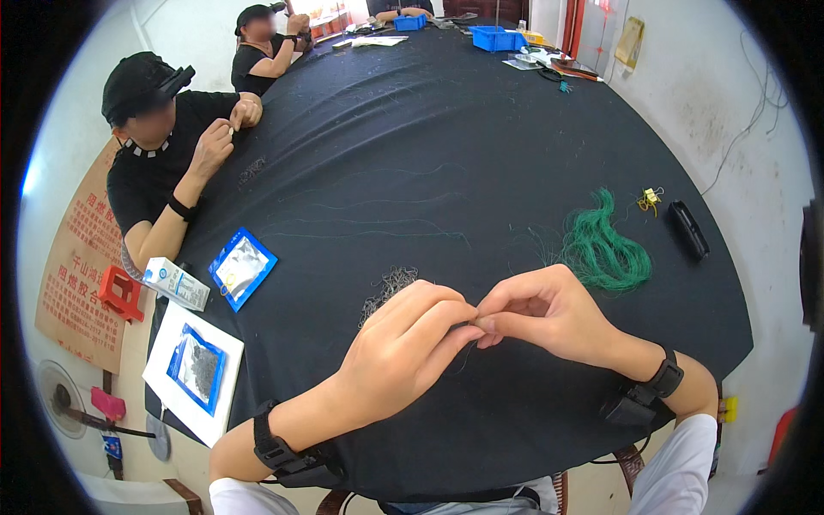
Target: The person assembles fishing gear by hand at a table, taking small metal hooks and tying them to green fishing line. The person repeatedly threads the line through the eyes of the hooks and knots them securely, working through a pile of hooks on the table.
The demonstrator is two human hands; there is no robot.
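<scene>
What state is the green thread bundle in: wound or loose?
Loose: the green thread bundle lies in wavy strands on the black cloth, fanning wider toward its near end.

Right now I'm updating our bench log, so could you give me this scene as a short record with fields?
Surface: black cloth
Left hand: pinched, fingertips meeting the other hand's
Right hand: thumb and finger pinched; item between the hands too small to identify
Beyond left hand: pile of small wiry pieces, partly hidden
Beyond right hand: green thread bundle
Farther right: yellow clip, black oblong object
Left edge: carton, blue-edged packet, white board bearing a second packet
Co-worker nearest: at left, hands raised together
</scene>
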